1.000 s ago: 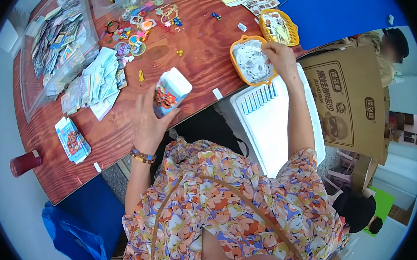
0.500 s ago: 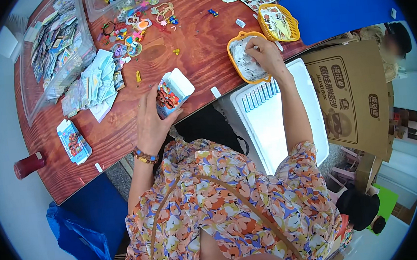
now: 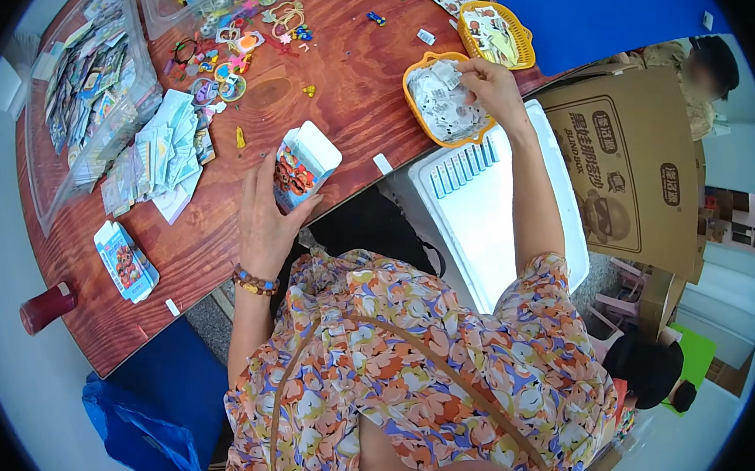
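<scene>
My left hand [image 3: 268,199] is closed around a small blue-and-white cardboard box [image 3: 297,173] with a colourful printed front; its white end flap stands out to the right. Farther right, my right hand [image 3: 492,92] is over the near one of two yellow baskets [image 3: 415,115]. Its fingers are pinched at a small white printed packet [image 3: 447,73], among many similar packets [image 3: 446,108] in the basket. A second blue box [image 3: 125,262] lies at the table's left end.
Beyond my left hand, a pile of cards [image 3: 164,154] lies by a clear bin [image 3: 44,193] of cards. Small toys [image 3: 231,79] are scattered behind. A white foam lid [image 3: 518,243] with a row of small packets sits below the baskets, beside a large cardboard box [image 3: 627,174].
My right hand has drawn back slightly up and right from the packets, a white packet now at its fingertips. The left hand keeps hold of the box; the whole view has shifted a little.
</scene>
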`<act>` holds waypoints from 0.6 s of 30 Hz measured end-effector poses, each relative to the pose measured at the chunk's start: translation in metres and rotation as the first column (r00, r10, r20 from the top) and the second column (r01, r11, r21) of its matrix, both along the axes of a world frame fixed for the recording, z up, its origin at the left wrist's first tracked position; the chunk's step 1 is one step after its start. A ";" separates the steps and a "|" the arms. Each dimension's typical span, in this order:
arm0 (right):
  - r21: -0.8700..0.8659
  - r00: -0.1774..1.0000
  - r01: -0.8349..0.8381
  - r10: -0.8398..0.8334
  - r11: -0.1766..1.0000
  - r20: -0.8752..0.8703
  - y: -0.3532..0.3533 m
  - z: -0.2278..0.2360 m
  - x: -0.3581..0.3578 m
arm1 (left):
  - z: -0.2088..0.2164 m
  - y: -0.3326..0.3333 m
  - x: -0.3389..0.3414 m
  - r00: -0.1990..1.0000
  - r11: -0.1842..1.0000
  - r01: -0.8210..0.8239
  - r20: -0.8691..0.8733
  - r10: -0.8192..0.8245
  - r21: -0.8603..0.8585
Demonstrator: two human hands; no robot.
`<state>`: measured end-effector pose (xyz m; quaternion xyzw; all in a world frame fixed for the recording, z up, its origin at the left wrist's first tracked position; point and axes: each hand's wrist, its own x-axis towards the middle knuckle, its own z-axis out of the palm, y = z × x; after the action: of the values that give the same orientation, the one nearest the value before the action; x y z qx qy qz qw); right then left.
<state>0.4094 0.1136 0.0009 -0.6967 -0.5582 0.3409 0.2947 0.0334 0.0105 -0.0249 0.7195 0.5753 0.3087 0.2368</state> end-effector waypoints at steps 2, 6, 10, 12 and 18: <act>-0.009 0.998 -0.006 0.007 1.000 0.056 -0.001 0.001 0.003 | 0.000 0.001 0.001 1.000 1.000 0.001 -0.006 -0.001 -0.019; 0.055 0.999 -0.004 0.002 0.998 0.039 -0.004 0.002 -0.003 | 0.001 0.002 0.002 1.000 0.999 0.022 0.002 -0.022 -0.028; -0.029 0.987 0.028 -0.032 0.999 -0.161 -0.008 0.014 0.004 | 0.001 0.000 0.001 1.000 1.000 0.001 0.005 0.000 -0.028; -0.030 0.973 -0.010 0.003 1.000 -0.232 -0.010 0.012 0.012 | 0.000 0.000 0.002 1.000 0.999 0.012 -0.012 -0.012 -0.032; -0.054 0.971 -0.015 0.002 0.998 -0.239 -0.015 0.014 0.005 | 0.003 0.000 0.005 0.999 1.000 0.018 -0.030 -0.018 -0.008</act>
<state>0.4148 0.0982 0.0150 -0.6561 -0.5119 0.4389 0.3388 0.0381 0.0105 -0.0219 0.7284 0.5734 0.2932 0.2335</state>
